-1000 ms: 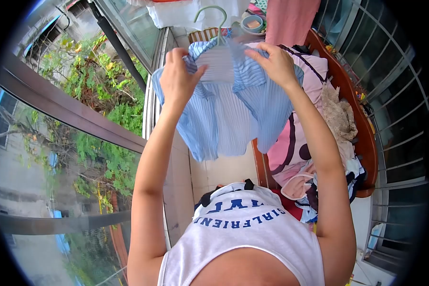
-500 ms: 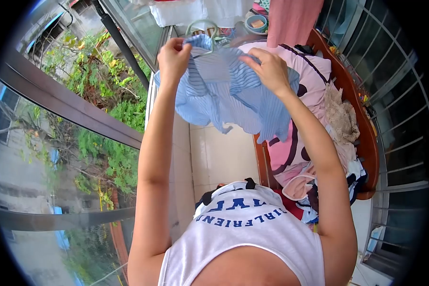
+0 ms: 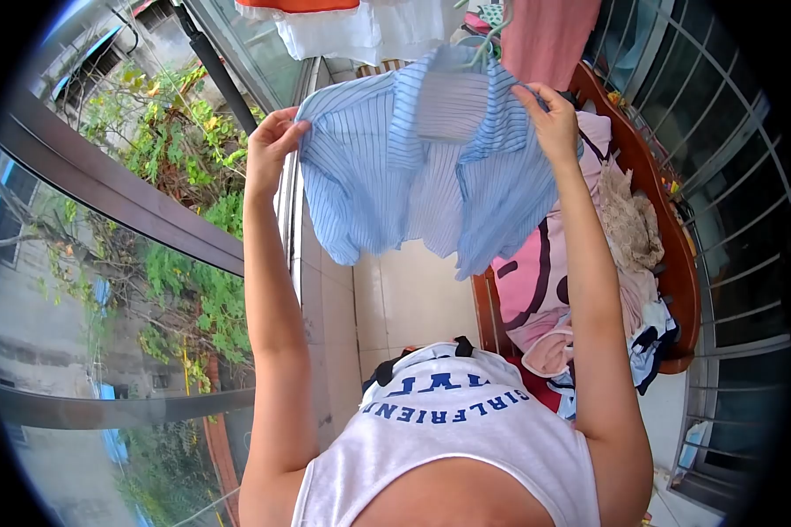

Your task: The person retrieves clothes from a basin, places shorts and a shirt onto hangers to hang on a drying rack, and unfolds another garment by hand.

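Observation:
A light blue striped shirt (image 3: 360, 162) hangs spread in front of me, its front open and its lower edge loose above the floor. My left hand (image 3: 275, 145) pinches the shirt's left shoulder between thumb and fingers. On the other side, my right hand (image 3: 549, 119) is closed on the cloth near the right shoulder. A pale green hanger (image 3: 492, 37) rises from the collar, its hook at the top; the rest of it is mostly hidden by the shirt.
At the right, a wooden bench (image 3: 681, 290) bears a pink blanket (image 3: 536, 272) and a heap of clothes (image 3: 628, 228). White cloth (image 3: 343, 37) and a pink towel (image 3: 549, 39) hang at the back. Windows stand at the left, barred ones at the right.
Both hands have moved apart, the left one outward and down, and now hold the shirt by its shoulders. The shirt is spread wider, and the hanger has shifted right.

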A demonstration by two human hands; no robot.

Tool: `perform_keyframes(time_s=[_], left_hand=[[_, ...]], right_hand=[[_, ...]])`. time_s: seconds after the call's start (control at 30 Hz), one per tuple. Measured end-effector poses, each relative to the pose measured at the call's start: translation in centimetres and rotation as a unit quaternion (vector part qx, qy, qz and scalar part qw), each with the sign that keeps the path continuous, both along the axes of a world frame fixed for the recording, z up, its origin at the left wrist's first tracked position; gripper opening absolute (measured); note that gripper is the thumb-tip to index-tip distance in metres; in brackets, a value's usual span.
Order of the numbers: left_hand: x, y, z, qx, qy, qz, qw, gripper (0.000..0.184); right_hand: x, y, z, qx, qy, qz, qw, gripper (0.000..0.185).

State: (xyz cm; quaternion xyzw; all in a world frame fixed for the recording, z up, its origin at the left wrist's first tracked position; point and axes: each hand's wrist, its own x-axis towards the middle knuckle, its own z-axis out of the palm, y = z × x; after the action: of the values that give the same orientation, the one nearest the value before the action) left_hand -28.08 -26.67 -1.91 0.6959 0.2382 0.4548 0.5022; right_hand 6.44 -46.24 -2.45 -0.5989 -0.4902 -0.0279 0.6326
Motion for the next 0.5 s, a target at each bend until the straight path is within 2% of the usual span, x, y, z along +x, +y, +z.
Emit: perform_keyframes(time_s=[0.03,0.1,0.2,0.3,0.33,0.37,0.43,0.5], left_hand=[[0.0,-0.5,0.3,-0.008,-0.024,0.018,1.0,0.017],[-0.6,0.1,0.6,-0.007,0.035,0.048,0.998,0.014],[-1.6,0.1,0.7,0.016,0.074,0.006,0.997,0.015],[-1.0,-0.2,1.2,0.035,0.055,0.048,0.997,0.022],[-0.6,0.3,0.9,0.051,0.093,0.036,0.994,0.026],[-0.6,1.4,0.5,0.011,0.145,0.037,0.989,0.025],[0.0,1.1,1.2,0.194,0.234,0.049,0.952,0.024],[1.5,-1.8,3.6,0.267,0.225,0.24,0.906,0.026]], right_hand=[[0.2,0.2,-0.1,0.001,0.0,0.001,1.0,0.03],[0.8,0.5,-0.8,-0.033,-0.066,-0.03,0.997,0.028],[1.3,-0.1,-0.2,-0.012,-0.058,0.006,0.998,0.025],[2.2,-0.1,-0.3,-0.029,-0.045,0.043,0.998,0.024],[2.3,-0.2,-0.3,-0.03,-0.045,0.073,0.996,0.025],[2.3,-0.3,-0.1,-0.031,-0.047,0.103,0.993,0.026],[2.0,-0.7,-0.2,-0.045,-0.051,0.073,0.995,0.027],[1.6,-0.8,-0.5,-0.058,-0.051,0.041,0.996,0.028]])
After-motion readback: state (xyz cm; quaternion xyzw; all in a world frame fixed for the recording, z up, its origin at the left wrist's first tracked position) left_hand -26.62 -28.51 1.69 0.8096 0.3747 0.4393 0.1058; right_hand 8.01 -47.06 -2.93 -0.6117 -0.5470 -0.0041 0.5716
